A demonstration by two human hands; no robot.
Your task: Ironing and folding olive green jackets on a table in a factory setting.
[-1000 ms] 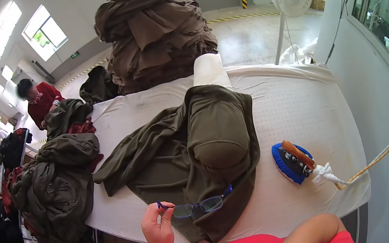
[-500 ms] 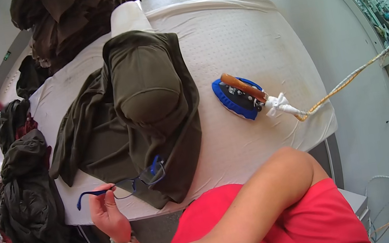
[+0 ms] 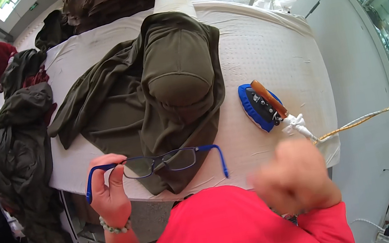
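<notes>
At the left edge of the padded ironing table [image 3: 265, 51], a heap of dark olive garments [image 3: 18, 152] hangs down over the side. Just below the table's near edge, the left hand [image 3: 109, 193] pinches one temple of a pair of blue-framed glasses [image 3: 160, 163], holding them open and level above the hem of the olive garment [image 3: 149, 98] spread on the table. A blue steam iron [image 3: 262, 105] with a brown handle lies to the right of that garment, its cord [image 3: 365, 118] trailing off rightwards. The right hand [image 3: 293, 177] is a blur over the red shirt; its grip cannot be told.
</notes>
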